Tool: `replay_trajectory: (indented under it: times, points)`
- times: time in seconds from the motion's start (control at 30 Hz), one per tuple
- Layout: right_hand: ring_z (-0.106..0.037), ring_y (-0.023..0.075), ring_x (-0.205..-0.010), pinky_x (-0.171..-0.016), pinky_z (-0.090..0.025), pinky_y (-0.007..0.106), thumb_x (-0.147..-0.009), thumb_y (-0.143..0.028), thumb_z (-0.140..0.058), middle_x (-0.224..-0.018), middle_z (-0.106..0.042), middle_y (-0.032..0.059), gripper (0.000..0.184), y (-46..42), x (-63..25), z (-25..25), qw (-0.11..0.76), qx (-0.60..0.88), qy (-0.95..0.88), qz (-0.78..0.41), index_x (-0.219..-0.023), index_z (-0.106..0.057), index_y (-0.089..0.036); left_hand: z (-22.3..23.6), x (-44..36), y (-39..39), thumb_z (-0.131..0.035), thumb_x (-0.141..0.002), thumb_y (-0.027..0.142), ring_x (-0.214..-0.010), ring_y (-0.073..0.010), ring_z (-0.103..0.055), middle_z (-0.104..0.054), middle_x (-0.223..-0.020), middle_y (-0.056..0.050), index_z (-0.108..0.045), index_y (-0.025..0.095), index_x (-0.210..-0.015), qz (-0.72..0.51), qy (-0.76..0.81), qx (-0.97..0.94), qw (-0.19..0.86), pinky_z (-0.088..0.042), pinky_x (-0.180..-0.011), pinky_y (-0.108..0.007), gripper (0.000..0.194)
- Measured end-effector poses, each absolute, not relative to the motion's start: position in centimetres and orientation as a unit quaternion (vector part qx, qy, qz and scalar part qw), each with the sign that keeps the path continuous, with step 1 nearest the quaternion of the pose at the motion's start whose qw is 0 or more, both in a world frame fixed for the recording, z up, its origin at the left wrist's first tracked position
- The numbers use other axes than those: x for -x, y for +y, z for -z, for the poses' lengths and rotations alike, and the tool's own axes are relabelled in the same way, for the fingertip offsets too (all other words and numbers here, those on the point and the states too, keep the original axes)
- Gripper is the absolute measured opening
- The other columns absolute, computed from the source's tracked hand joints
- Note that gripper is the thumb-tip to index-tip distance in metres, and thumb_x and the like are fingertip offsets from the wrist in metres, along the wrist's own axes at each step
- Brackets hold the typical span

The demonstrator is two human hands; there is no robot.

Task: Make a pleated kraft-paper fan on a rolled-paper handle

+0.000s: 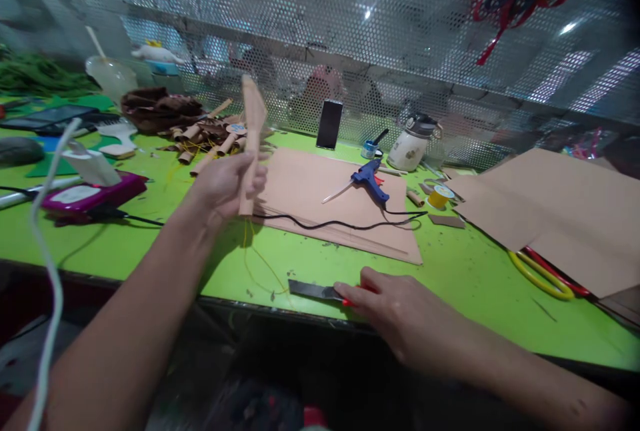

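Observation:
My left hand (227,183) is wrapped round the lower end of a rolled brown paper tube (254,118), held upright, with a wider, flattened upper part. Yellow thread (260,254) dangles from its bottom towards the table edge. At the front edge, my right hand (395,308) grips a red-handled flat blade (313,290), its dark, square-ended metal pointing left, close to the thread. Behind the hands, a blue glue gun (369,181) lies on a stack of brown card sheets (300,178), its black cord crossing the stack.
Several paper rolls (227,144) and a brown cloth (160,110) lie back left, near a purple power box (95,196). A phone (330,124), jug (407,144) and yellow thread spool (440,196) stand behind. Large card sheets (560,204) cover yellow-and-red handles (543,276) at right.

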State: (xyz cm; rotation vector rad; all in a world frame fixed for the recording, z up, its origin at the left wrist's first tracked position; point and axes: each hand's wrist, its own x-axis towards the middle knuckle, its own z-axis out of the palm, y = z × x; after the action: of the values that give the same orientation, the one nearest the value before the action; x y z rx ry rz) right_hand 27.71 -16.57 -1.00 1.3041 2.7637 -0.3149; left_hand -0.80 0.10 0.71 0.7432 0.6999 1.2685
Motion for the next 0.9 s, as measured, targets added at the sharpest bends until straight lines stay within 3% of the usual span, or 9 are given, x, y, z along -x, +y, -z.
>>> replay_trajectory:
  times: [0.2, 0.43, 0.57, 0.73, 0.9]
  points:
    - [-0.047, 0.0136, -0.067, -0.057, -0.024, 0.028, -0.091, -0.014, -0.047, -0.089, -0.052, 0.0039, 0.04, -16.7, -29.3, 1.5, 0.047, -0.425, 0.897, 0.109, -0.129, -0.048, -0.028, -1.9, 0.4, 0.4, -0.038, -0.093, 0.01, -0.037, -0.0068, -0.046, -0.053, -0.051, 0.001, -0.057, 0.01, -0.083, -0.707, 0.333, -0.355, 0.513, -0.033, -0.032, -0.014, 0.022]
    - [-0.046, 0.0135, -0.065, -0.056, -0.022, 0.028, -0.086, -0.013, -0.051, -0.092, -0.053, 0.0039, 0.05, -15.2, -25.8, 1.4, 0.04, -0.405, 0.909, 0.089, -0.133, -0.043, -0.028, -1.8, 0.3, 0.4, -0.038, -0.093, 0.01, -0.037, -0.0066, -0.045, -0.05, -0.047, 0.004, -0.054, 0.015, -0.079, -0.769, 0.341, -0.334, 0.426, -0.035, -0.035, -0.014, 0.023]
    - [-0.044, 0.0131, -0.062, -0.055, -0.022, 0.028, -0.089, -0.016, -0.048, -0.087, -0.053, 0.0034, 0.042, -16.0, -26.5, 1.5, 0.049, -0.407, 0.907, 0.094, -0.13, -0.046, -0.027, -1.5, 0.8, 0.7, -0.036, -0.091, 0.006, -0.035, -0.0069, -0.042, -0.048, -0.046, 0.003, -0.054, 0.012, -0.077, -0.731, 0.365, -0.32, 0.48, -0.031, -0.032, -0.014, 0.023]
    - [-0.045, 0.0146, -0.066, -0.056, -0.021, 0.028, -0.083, -0.011, -0.052, -0.093, -0.053, 0.0046, 0.055, -14.9, -26.2, 2.2, 0.048, -0.412, 0.908, 0.054, -0.134, -0.041, -0.028, -1.2, 0.2, 0.5, -0.035, -0.091, 0.006, -0.035, -0.0056, -0.04, -0.047, -0.049, 0.002, -0.054, 0.01, -0.081, -0.666, 0.374, -0.324, 0.559, -0.027, -0.031, -0.013, 0.022]
    - [-0.046, 0.0146, -0.066, -0.054, -0.02, 0.028, -0.093, -0.024, -0.045, -0.093, -0.054, 0.0057, 0.039, -13.1, -25.6, 2.1, 0.031, -0.44, 0.896, 0.051, -0.131, -0.045, -0.028, -1.2, -0.3, 0.3, -0.03, -0.094, 0.008, -0.036, -0.0067, -0.041, -0.045, -0.049, 0.002, -0.051, 0.01, -0.085, -0.613, 0.389, -0.325, 0.606, -0.027, -0.03, -0.012, 0.023]
